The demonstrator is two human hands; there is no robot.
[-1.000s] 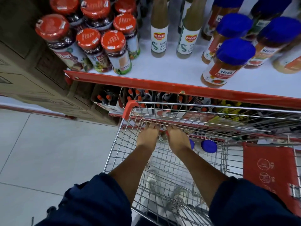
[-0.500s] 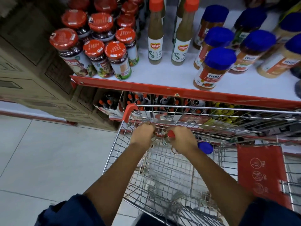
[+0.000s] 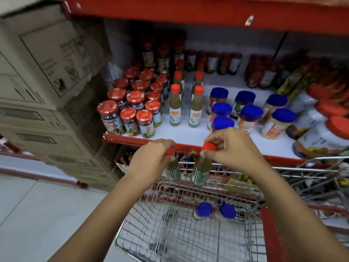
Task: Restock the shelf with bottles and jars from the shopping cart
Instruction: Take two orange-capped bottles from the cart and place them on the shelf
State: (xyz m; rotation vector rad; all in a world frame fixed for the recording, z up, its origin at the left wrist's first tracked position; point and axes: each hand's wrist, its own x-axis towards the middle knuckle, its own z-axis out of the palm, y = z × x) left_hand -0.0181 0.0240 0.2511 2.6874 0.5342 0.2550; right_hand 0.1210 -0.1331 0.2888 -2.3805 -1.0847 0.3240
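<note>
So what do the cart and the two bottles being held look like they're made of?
Shopping cart: bare metal wire, judging by the thin shiny silver grid. Bottle in the left hand and bottle in the right hand: clear glass or plastic, since greenish contents show through; caps look like matte red plastic.

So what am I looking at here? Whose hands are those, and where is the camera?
The camera sits on a person's head and looks down, so you see what that person sees. There is no robot. The left hand holds a small green sauce bottle by its red cap. The right hand holds another bottle just like it. Both bottles hang above a wire shopping cart. Two blue-lidded jars are in the cart. In front is a white shop shelf. On it stand jars with red lids, more of the green bottles, and jars with blue lids. Brown cardboard boxes are stacked to the left.
</note>
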